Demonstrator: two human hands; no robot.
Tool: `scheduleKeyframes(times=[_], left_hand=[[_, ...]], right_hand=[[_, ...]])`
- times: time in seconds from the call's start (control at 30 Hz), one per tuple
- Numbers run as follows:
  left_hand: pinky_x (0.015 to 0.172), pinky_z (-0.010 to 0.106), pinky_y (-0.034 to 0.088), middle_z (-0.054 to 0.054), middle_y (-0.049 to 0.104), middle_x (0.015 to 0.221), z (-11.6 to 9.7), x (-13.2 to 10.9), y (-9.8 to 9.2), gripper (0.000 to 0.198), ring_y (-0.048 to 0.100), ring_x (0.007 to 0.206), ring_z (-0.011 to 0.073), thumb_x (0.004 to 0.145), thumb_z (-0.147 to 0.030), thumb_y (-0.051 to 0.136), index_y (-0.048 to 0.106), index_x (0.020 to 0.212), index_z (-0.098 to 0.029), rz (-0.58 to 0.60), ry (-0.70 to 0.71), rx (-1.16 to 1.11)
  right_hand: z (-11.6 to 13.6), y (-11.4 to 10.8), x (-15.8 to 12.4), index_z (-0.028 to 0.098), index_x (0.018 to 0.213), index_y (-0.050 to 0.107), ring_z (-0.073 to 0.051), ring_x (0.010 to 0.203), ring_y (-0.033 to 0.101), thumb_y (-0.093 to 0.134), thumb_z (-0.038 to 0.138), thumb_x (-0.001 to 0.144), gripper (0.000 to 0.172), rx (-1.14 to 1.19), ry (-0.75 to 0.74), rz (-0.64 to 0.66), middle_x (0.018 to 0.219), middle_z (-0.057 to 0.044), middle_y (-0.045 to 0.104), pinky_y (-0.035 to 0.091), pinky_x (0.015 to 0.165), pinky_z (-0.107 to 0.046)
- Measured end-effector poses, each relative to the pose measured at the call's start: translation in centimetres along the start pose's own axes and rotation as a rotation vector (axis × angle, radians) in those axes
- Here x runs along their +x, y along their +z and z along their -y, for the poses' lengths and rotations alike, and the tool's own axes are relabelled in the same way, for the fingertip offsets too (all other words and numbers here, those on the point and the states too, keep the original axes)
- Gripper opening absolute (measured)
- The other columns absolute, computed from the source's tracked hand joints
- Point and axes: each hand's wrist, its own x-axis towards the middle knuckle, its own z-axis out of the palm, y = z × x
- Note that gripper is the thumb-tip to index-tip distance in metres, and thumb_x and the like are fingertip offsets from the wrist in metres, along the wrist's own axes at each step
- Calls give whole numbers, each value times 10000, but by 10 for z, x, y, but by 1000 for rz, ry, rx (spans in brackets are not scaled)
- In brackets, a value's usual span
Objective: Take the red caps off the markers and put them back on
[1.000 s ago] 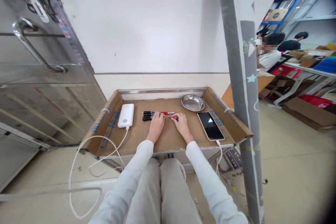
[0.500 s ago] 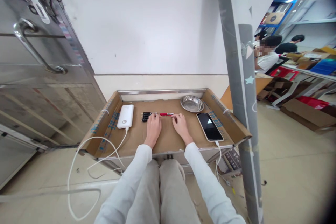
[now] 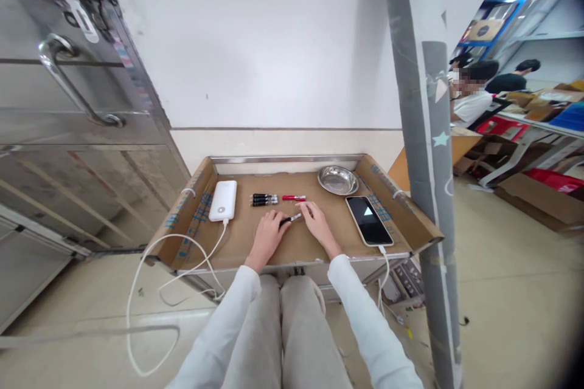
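A black pen with a silvery right end slants just above or on the cardboard, its dark end pinched in the fingers of my left hand. My right hand is at the pen's silvery end, fingers loosely bent and apart; I cannot tell whether the fingertips touch it. Beyond my left hand, several black pens lie side by side in a neat stack of rows, silvery ends to the right. A single red pen lies to their right, in line with the top of the group.
The cardboard-lined table has raised cardboard sides. A white power bank with a cable lies left, a plugged-in phone right. Behind the phone sits a round metal dish. A wrapped pole stands at the right; people sit farther back.
My left hand has drawn back toward me from the black pens and now holds one of them. My right hand has moved slightly from beside the red pen to the held pen's end.
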Motion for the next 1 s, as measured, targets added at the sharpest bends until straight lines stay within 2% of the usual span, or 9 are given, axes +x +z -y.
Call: scheduleKeyframes(times=[0.1,0.2,0.33,0.43,0.6,0.7,0.83,0.93,1.0], left_hand=[[861,335,452,43,567,993,-21,11,9,177,571,931,178,898,-308,481,574,1027,-230,-50,-1,-265],[846,313,470,46,576,1031,-37,28,11,183,577,951,166,855,-265,553,568,1031,-219,-176,-23,-506],[757,283,488,51,618,978,-47,45,2,192,593,839,147,813,-250,598,573,992,-183,-275,-135,-708],[783,282,475,45,638,944,-44,48,-8,191,589,822,139,808,-287,601,594,965,-179,-315,-195,-772],[829,296,464,51,642,976,-15,45,-11,256,597,872,147,819,-357,580,593,1006,-183,-418,-317,-831],[808,305,474,58,647,957,5,43,-2,249,610,848,155,819,-354,579,589,991,-176,-388,-345,-796],[762,304,476,42,647,875,15,41,12,123,609,808,166,817,-269,590,576,897,-176,-212,-224,-609],[823,343,448,46,635,889,11,42,15,38,582,884,194,827,-192,570,566,864,-183,-143,-78,-315],[858,370,425,55,627,946,7,43,13,57,555,947,215,839,-172,548,569,889,-189,-124,-9,-125]], right_hand=[[-1,-1,-1,203,901,632,-130,632,535,477,511,848,348,230,113,54,727,-2,608,414,601,-248],[-5,-5,0,195,870,627,-105,516,482,581,530,768,353,478,230,33,593,34,555,370,500,-225],[-7,-11,0,183,849,655,-100,584,547,666,486,703,336,762,322,27,744,-15,653,429,550,-229],[-5,-14,0,180,863,685,-105,640,587,710,440,673,323,826,359,19,851,-41,688,474,617,-243],[-3,-13,0,175,866,702,-135,747,628,769,381,614,332,794,341,31,856,-44,701,502,781,-291],[-5,-11,0,176,857,696,-151,778,637,758,387,623,321,712,277,-41,843,-43,701,495,829,-322],[-3,-8,-1,183,853,680,-167,791,648,690,385,701,253,460,134,-99,839,-44,700,492,826,-328],[-1,-4,0,196,849,672,-180,809,651,612,368,768,199,235,16,-59,871,-44,701,492,811,-321],[-1,0,2,211,863,672,-185,845,649,554,346,808,187,94,-62,-10,902,-39,702,485,828,-322]])
